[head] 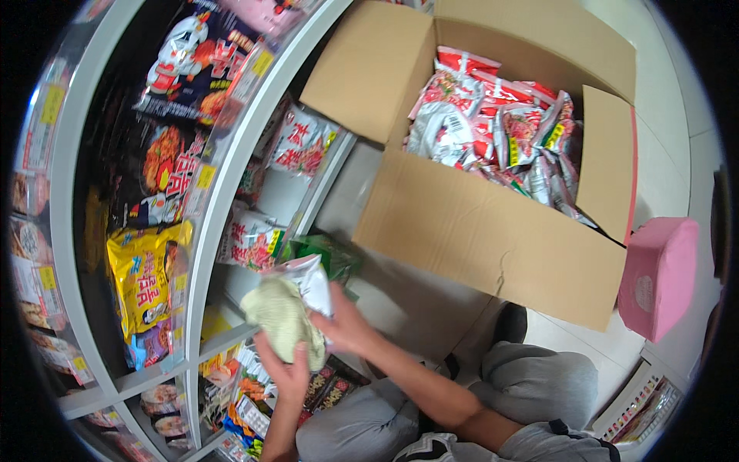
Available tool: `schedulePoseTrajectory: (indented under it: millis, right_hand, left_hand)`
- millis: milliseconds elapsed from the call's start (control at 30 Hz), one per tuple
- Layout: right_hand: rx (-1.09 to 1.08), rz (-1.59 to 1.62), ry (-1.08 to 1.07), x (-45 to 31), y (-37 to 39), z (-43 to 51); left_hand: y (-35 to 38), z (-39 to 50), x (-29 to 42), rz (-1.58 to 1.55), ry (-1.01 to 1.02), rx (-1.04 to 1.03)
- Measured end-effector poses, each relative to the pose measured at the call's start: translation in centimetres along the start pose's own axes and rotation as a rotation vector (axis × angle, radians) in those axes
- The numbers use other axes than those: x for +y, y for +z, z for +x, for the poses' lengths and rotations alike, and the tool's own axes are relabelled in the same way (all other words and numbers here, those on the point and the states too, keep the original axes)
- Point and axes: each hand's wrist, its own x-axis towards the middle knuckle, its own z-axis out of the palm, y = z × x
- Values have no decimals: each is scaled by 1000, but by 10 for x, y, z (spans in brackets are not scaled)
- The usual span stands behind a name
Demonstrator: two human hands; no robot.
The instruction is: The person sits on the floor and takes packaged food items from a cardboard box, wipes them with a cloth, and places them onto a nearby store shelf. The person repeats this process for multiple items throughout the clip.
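My left hand [288, 369], low at the centre left, grips a pale green cloth [280, 317]. Beside it, my right hand [340, 320] holds a white plastic snack packet [312, 283], with the cloth against the packet. Just beyond both hands, a white and red packet [254, 239] lies on the lower shelf, and a similar packet [303, 141] lies farther up that shelf. An open cardboard box [491, 231] on the floor holds many red, white and silver packets [519, 130].
Grey shelving [231, 156] with black noodle packets [167, 167] and a yellow packet [144, 277] runs along the left. Green packaging [326, 257] is by the lower shelf's edge. A pink case [658, 277] stands right of the box, above a white basket [641, 404].
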Motion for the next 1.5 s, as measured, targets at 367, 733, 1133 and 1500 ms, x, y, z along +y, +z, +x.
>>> schedulePoseTrajectory:
  millis: [367, 733, 1133, 1500]
  right_hand:
    - [-289, -269, -79, -31, -25, -24]
    - [-273, 390, 80, -31, -21, -15]
    - [164, 74, -57, -13, 7, -18]
    - [179, -325, -550, -5, 25, -32]
  left_hand:
    - [20, 56, -6, 50, -69, 35]
    - [7, 20, -105, -1500, -754, -232]
    - [3, 29, -43, -1511, -956, -109]
    - [7, -23, -39, -1514, -899, -138]
